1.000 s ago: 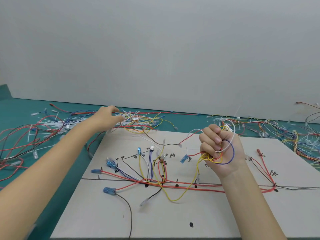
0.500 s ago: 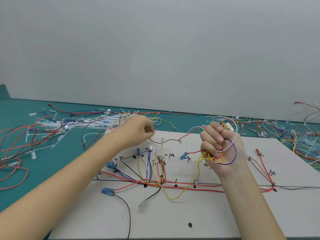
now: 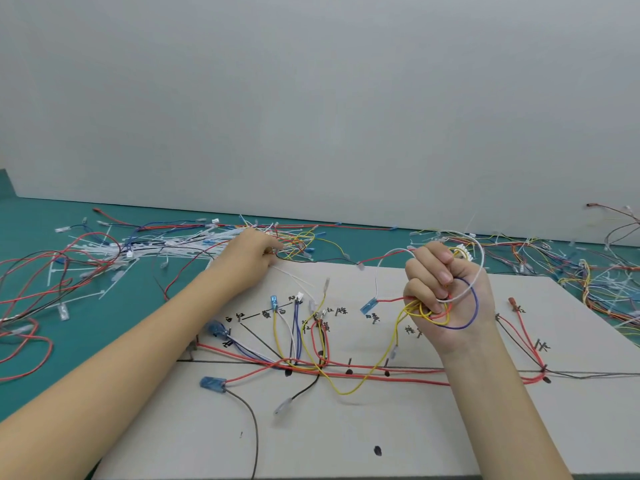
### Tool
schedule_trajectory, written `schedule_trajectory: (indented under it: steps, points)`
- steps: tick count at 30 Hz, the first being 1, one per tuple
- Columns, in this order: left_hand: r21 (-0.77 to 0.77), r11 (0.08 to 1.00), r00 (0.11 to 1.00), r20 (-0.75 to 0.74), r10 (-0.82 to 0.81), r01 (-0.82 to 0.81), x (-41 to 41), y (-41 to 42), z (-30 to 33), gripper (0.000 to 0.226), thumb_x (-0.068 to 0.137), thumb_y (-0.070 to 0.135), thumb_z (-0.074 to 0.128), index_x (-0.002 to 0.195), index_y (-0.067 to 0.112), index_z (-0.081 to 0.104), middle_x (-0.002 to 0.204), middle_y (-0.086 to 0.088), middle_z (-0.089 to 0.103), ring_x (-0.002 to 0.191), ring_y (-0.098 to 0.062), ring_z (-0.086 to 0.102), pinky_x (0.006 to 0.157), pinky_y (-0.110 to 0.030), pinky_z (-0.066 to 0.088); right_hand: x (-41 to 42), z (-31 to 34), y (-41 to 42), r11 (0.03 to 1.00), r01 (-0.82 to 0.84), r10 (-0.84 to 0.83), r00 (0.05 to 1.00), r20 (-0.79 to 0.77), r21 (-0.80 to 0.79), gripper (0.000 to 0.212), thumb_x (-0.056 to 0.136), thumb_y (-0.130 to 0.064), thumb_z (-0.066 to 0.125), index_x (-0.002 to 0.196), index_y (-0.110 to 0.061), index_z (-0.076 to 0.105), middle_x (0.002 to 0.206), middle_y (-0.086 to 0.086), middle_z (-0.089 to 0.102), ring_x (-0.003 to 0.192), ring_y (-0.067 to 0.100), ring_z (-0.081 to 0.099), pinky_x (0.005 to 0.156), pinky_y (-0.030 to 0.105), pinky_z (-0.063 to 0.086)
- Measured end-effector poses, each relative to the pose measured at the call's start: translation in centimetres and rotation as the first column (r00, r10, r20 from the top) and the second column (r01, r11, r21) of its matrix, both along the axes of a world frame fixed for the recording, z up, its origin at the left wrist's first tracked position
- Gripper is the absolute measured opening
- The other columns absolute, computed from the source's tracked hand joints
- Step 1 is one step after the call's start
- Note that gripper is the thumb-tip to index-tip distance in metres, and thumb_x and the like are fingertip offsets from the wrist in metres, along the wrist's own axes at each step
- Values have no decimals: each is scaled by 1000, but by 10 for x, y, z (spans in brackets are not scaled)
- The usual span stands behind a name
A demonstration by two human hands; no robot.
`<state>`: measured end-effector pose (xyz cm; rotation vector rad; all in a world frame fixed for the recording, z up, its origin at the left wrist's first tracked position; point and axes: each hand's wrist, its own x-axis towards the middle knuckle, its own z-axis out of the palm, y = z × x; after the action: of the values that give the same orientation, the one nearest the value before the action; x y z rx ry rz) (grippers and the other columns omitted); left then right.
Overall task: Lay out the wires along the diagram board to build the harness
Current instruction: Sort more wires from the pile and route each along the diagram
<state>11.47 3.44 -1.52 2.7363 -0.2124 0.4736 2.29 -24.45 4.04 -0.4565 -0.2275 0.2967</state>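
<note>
Wires (image 3: pixel 311 367) already routed lie along the drawn lines of the diagram board (image 3: pixel 398 427), which rests on the green tabletop (image 3: pixel 41 216). Your right hand (image 3: pixel 446 299) is raised above the board with the forearm upright and palm toward you, fingers curled tight around a coiled bundle (image 3: pixel 450 306) of yellow, red, blue and white wire. Your left arm extends forward across the board's far left corner, and your left hand (image 3: pixel 249 258) pinches a thin dark wire (image 3: pixel 304 260) at the edge of the loose pile (image 3: pixel 156 244).
</note>
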Motion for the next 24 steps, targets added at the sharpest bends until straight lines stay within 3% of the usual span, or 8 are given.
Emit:
schedule_trajectory:
  steps: [4,7,9,13,16,19,22,24]
  points:
    - [-247,969,999,-44,11,-21,3,5,3,25,88,4,64,111,7,73,99,-11,72,88,-17,57,78,-23,39,1,1,0,1000,20,-20,999,-31,-23,21,47,5,48,58,-13,46,45,-3,32,41,8,12,27,15,17]
    - [-325,944,997,-72,28,-50,6,6,2,25,91,2,58,112,5,72,93,-11,73,84,-16,62,83,-24,45,0,2,2,997,10,-14,998,-54,-73,21,45,5,47,56,-12,44,45,-2,31,42,8,11,28,15,14]
    - [-368,926,995,-94,47,-78,7,5,0,28,95,1,51,117,6,69,86,-9,69,77,-17,64,77,-24,48,-1,2,4,994,-6,0,998,-61,-108,22,44,6,47,56,-12,43,45,-2,31,42,8,10,28,15,14]
    - [-197,974,982,-170,76,-110,11,5,-1,41,97,0,37,132,7,58,120,-22,62,109,-37,58,95,-37,46,-3,1,7,994,-47,41,997,-59,-98,29,38,9,56,56,-10,44,46,0,31,42,8,11,25,16,17]
    - [-130,981,975,-187,119,-144,12,6,2,40,98,2,35,131,8,57,130,-19,58,113,-37,56,95,-36,43,-1,0,6,994,-75,72,996,-42,-73,41,29,13,68,56,-10,45,46,0,32,42,8,12,26,16,18]
    - [-212,961,969,-208,133,-177,13,8,5,34,98,2,35,120,7,61,109,-17,64,92,-32,65,81,-32,46,-1,1,4,994,-91,89,995,-40,-52,42,29,13,69,56,-9,46,45,0,32,42,8,12,26,15,17]
    - [-441,872,961,-256,103,-211,16,13,6,25,99,4,40,107,4,64,76,-10,67,66,-18,64,66,-27,48,0,1,1,996,-48,42,996,-79,-69,24,41,8,52,55,-11,44,45,-2,32,42,7,11,27,15,16]
    - [-430,881,968,-228,108,-199,17,17,6,22,99,7,45,103,5,66,78,-11,71,65,-13,57,63,-26,42,1,1,0,996,-31,23,995,-96,-82,20,44,6,45,54,-11,44,45,-2,32,42,7,11,27,15,16]
